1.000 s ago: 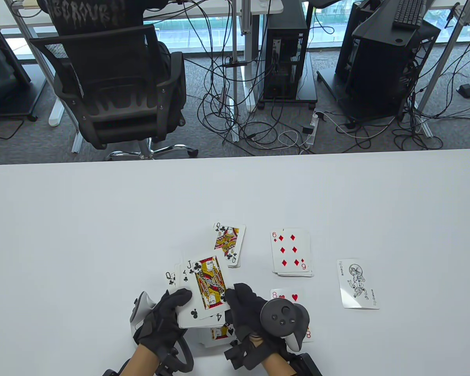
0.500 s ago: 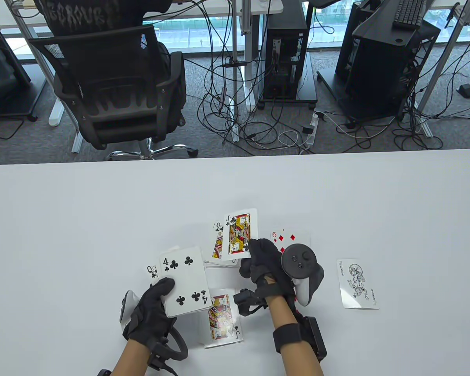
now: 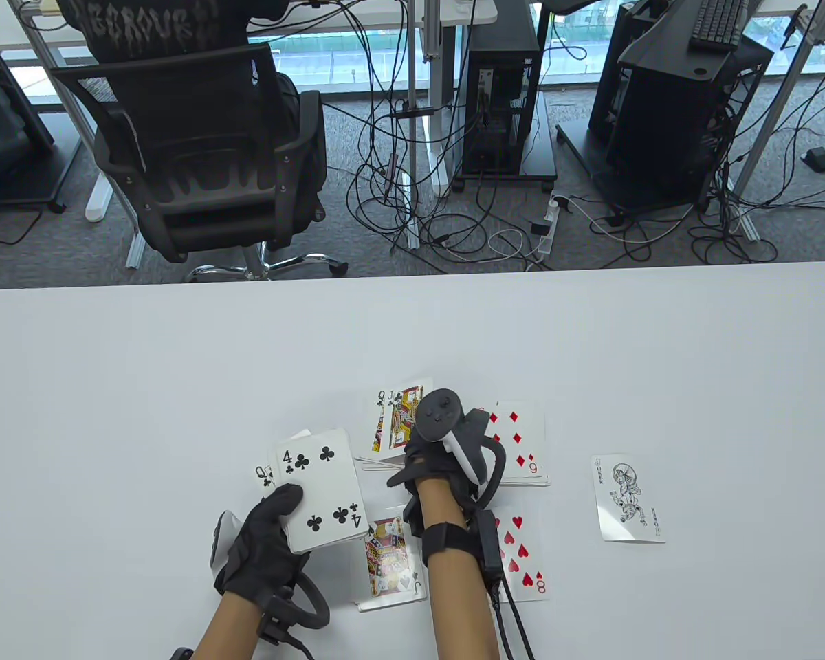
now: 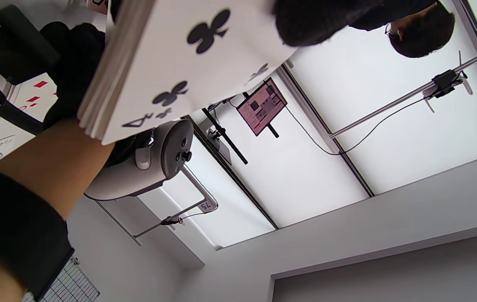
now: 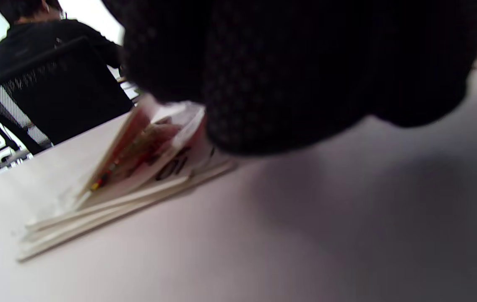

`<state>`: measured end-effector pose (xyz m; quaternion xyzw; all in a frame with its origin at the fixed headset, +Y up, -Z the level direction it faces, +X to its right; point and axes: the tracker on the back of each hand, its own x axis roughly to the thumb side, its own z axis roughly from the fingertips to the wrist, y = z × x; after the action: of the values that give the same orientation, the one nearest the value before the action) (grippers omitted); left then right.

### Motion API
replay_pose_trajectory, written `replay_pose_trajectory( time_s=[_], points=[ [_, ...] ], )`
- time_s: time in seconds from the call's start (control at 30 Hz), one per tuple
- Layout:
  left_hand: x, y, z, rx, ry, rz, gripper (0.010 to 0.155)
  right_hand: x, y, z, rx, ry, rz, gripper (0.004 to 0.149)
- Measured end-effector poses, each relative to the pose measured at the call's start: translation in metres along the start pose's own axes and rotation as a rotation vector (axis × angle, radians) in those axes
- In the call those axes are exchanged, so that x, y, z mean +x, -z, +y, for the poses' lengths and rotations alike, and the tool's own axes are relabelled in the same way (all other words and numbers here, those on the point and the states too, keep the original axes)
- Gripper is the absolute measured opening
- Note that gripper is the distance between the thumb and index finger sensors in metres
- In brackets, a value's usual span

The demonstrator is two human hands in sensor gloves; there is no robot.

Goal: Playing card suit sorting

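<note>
Lay the jack of clubs (image 3: 404, 412) under your right hand's (image 3: 432, 457) fingers, whose grip I cannot tell, squarely on the club pile (image 5: 116, 197) while your left hand (image 3: 265, 543) grips the deck (image 3: 320, 491)

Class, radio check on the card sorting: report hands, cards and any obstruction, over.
Left hand grips the deck, 4 of clubs on top. Right hand sets the jack of clubs on the clubs pile; grip hidden. Nothing in the way.

The left hand (image 3: 265, 550) is held low, fingers curled, thumb pressed flat. The right hand (image 3: 432, 462) is extended forward, palm down.
</note>
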<state>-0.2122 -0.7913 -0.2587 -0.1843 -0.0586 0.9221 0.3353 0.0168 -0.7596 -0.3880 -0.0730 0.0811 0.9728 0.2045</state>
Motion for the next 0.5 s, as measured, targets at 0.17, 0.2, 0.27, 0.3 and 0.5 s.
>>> replay_pose_trajectory(
  time_s=[0.17,0.2,0.27,0.3,0.5],
  points=[
    [0.000,0.000,0.000,0.008,0.016,0.005,0.056,0.007,0.001,0.013,0.036,-0.166,-0.002,0.050],
    [-0.001,-0.001,0.000,0.011,0.017,0.007,0.056,0.008,0.000,0.014,0.023,-0.198,-0.010,0.051],
    [-0.002,-0.001,0.002,0.018,0.014,0.011,0.056,0.010,-0.001,0.015,0.011,-0.235,-0.030,0.052],
    [-0.002,-0.001,0.003,0.022,0.014,0.013,0.056,0.010,-0.002,0.014,0.018,-0.236,-0.040,0.053],
    [-0.004,-0.001,0.007,0.037,0.021,0.024,0.057,0.012,-0.013,-0.007,-0.008,-0.062,-0.141,0.053]
  ],
)
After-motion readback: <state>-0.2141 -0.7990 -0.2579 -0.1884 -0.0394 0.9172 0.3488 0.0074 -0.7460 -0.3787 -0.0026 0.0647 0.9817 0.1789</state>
